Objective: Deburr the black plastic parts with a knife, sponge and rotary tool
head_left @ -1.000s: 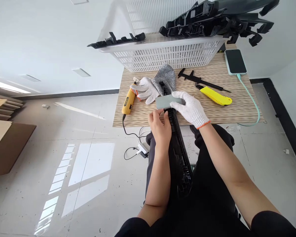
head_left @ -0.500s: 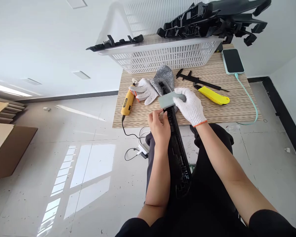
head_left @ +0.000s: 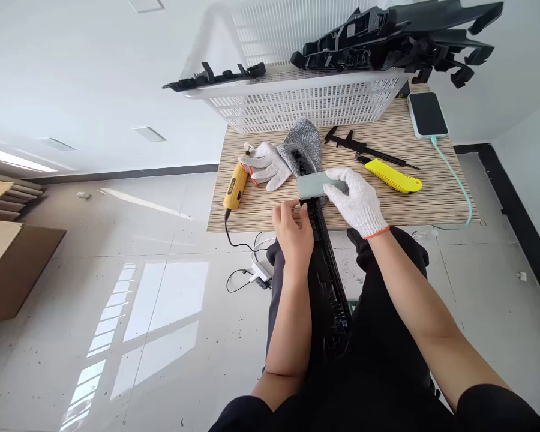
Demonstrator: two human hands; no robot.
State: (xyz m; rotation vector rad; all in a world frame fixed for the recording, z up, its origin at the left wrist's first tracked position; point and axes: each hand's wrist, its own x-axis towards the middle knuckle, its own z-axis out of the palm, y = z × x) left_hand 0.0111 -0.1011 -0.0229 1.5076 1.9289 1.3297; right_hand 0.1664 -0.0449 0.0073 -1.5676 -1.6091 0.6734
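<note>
Spanning a glossy grey tiled floor, the striped table backs both hands gripping: gloved right a grey block, left the black part.

Both forearms reach up from the bottom of the frame toward its centre. The left hand is bare, palm turned away from the camera, its fingers curled and pinched together at the tips just left of centre. The right hand wears a white knit glove with an orange cuff; it lies just right of centre, wrist bent leftward, fingers closed in a grip. The two hands sit near each other, not touching.
</note>
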